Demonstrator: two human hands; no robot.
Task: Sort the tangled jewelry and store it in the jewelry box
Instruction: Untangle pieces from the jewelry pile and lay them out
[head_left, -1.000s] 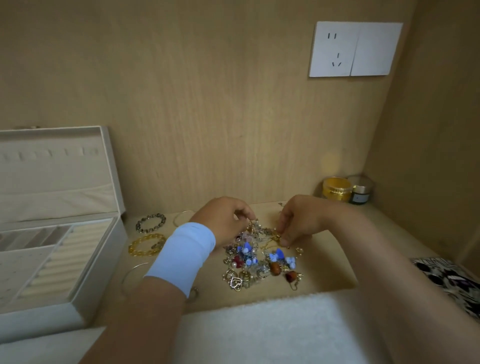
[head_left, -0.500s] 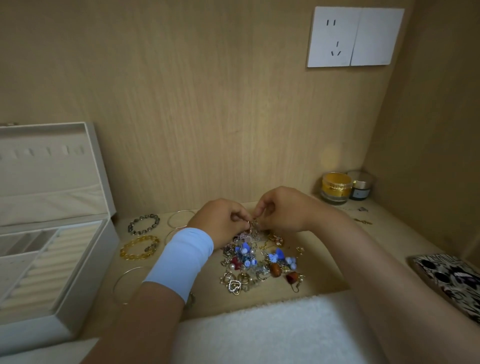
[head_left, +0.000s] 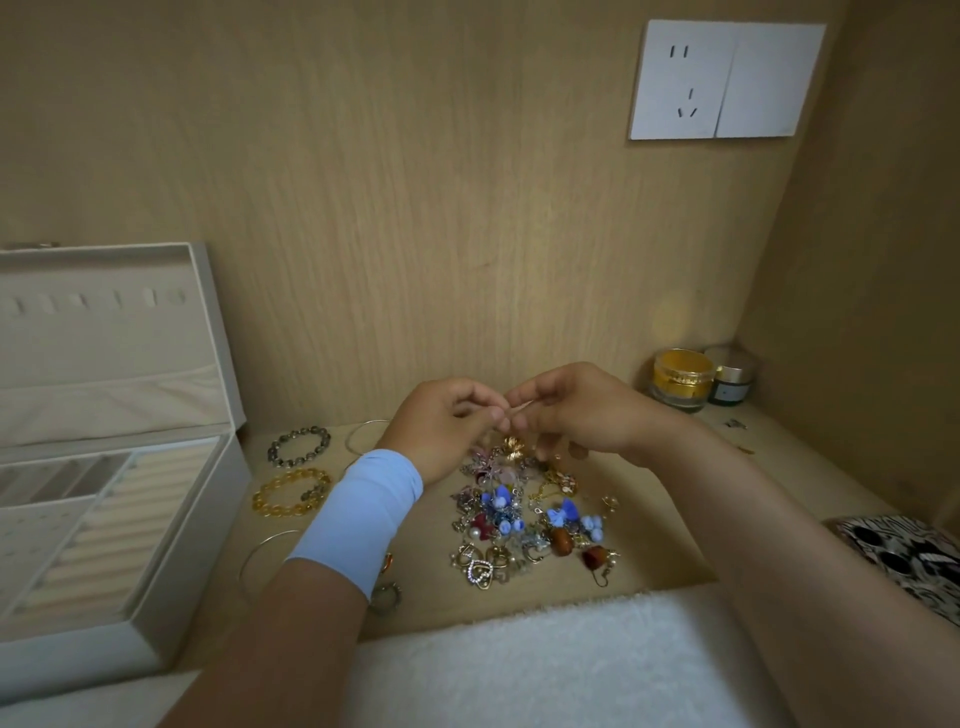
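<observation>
Starting at the near edge, we see a white towel lying across the front of the desk, with a black-and-white patterned item at the far right. Just beyond the towel the tangled jewelry pile lies on the desk, heart charms, brown beads and blue flowers knotted together. Over its far side our left hand, a pale blue wristband on its wrist, meets our right hand. The curled fingers of both pinch a small gold piece hanging just above the pile. Left of the pile lie a thin bangle, an amber bead bracelet and a grey bead bracelet. The jewelry box stands open at the left. A gold jar and a dark jar sit in the back right corner, below a wall socket.
</observation>
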